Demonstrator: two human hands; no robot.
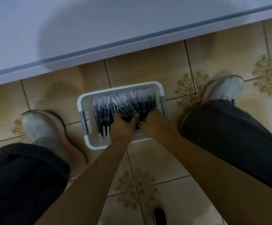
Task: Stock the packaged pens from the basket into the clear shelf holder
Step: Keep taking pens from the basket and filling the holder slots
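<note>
The packaged pens (132,103) are lying packed side by side in the white basket (79,104), which is set on the tiled floor (148,65) between 2 shoes. Both hands are lowered into the near end of the basket. The left hand (124,127) is closed around a bundle of the pens, with its fingers curled over the top of the packets. The right hand (150,124) is touching the left hand on its outer side, and its fingers are buried among the packets, so whether anything is gripped there cannot be told.

The step in hand is judged to be the gathering of a bundle for lifting. The clear holder is not in view; only a white shelf (132,21) is seen beyond the hands, well apart from the basket.

The bundle is best kept modest, so that it can be enclosed fully by the fingers. The slippery wrappers are likely to slide, so the packets should be squared together at one end, with the right hand used as a support beneath or beside them. The lift should be made straight up, clear of the basket rim, so that neighbouring packets are not dragged out.
</note>
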